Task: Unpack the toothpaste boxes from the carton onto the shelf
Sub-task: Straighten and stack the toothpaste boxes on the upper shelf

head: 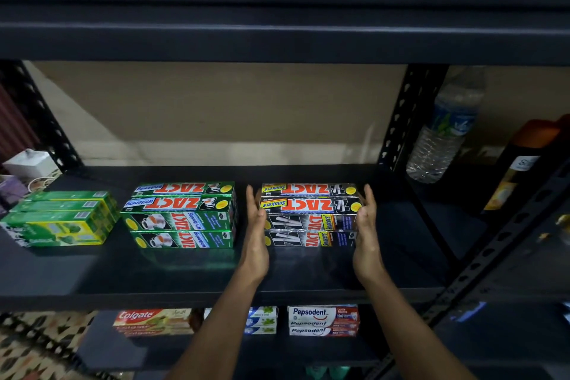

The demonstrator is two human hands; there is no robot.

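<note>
Black ZACT Smokers boxes [310, 213]: I see a stack two high and two deep, silver-black with red lettering and yellow labels. The top faces read upside down from my view. The stack stands on the dark shelf [185, 271], right of centre.

My left hand [257, 225] lies against the stack's left end and my right hand [365, 222] against its right end. The fingers of both are straight and point toward the back, pressing the stack between them without curling round it.

Near the left hand stands a similar stack of green ZACT Whitening boxes [182, 213], with green-and-yellow boxes [61, 219] further left. Past the perforated post [401, 120] on the right stands a water bottle [444, 133]. Colgate boxes [154, 321] and Pepsodent boxes [324, 319] lie on the shelf below.
</note>
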